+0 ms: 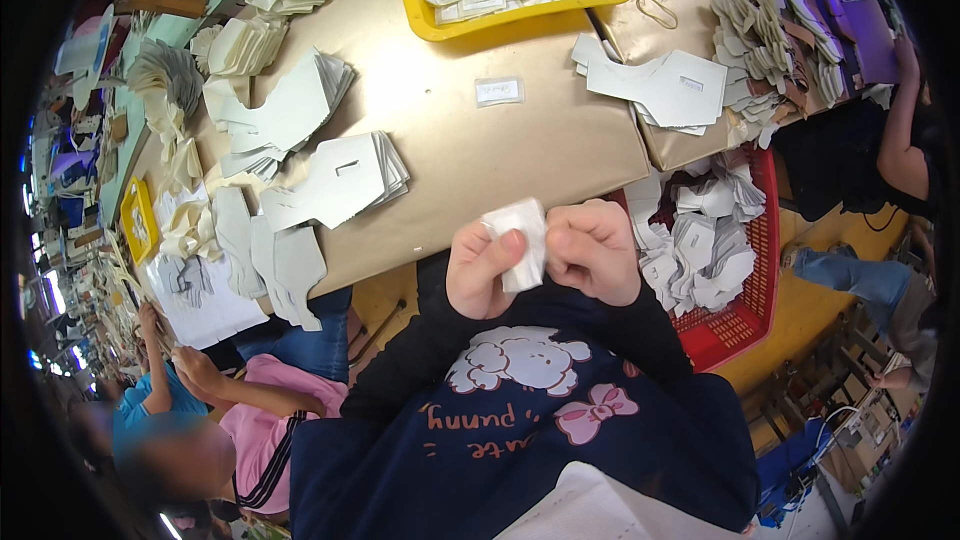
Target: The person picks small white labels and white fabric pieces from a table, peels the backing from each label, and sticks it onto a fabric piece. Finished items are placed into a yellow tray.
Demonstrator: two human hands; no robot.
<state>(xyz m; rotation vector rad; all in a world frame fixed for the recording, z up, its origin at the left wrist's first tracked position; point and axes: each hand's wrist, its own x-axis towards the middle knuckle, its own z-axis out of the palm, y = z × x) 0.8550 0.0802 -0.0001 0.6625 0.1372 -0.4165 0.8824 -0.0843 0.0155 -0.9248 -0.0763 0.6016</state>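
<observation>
My left hand (482, 270) is closed on a small stack of white labels (522, 225), its thumb lying across the front. The stack is held upright over the table's near edge, before my chest. My right hand (597, 252) is curled tight against the stack's right edge, thumb and forefinger pressed together; what they pinch is hidden. One similar label (499, 91), with a clear border, lies alone on the table beyond my hands. Many more fill a yellow tray (430, 32) at the far side.
Stacks of white cut pieces (335, 180) lie on the brown-covered table (440, 140) at left, with another stack (655, 85) at right. A rubber band (656, 12) lies behind it. A red basket (770, 270) of cut pieces stands at my right. Co-workers sit on both sides.
</observation>
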